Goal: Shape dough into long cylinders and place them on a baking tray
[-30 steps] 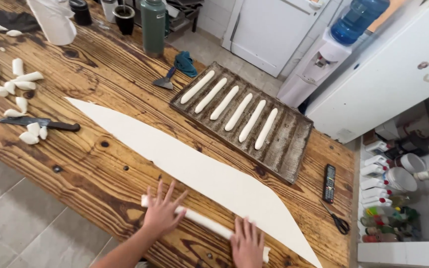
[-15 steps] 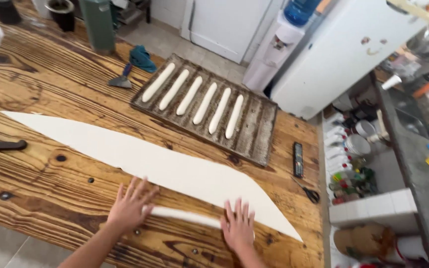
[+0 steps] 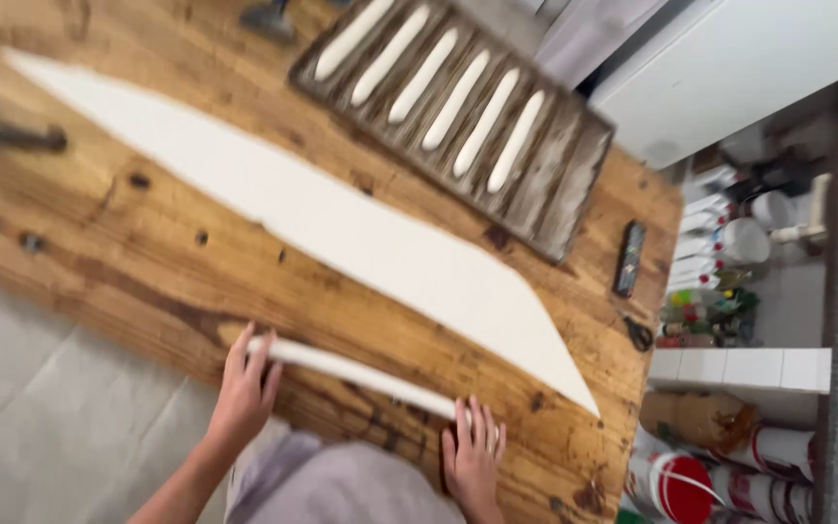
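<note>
1. Left hand [image 3: 244, 393]: flat, fingers spread, resting on the left end of a thin dough roll [image 3: 356, 374]; nothing clamped.
2. Right hand [image 3: 472, 456]: flat, fingers apart, tips on the roll's right end.
3. Roll lies on the wooden table [image 3: 138, 262], spanning between both sets of fingers.
4. Beyond the fingertips: long tapered dough sheet [image 3: 341, 233], near but apart.
5. Farther beyond: grooved tray [image 3: 574, 184] carrying five dough sticks [image 3: 438, 82].
</note>
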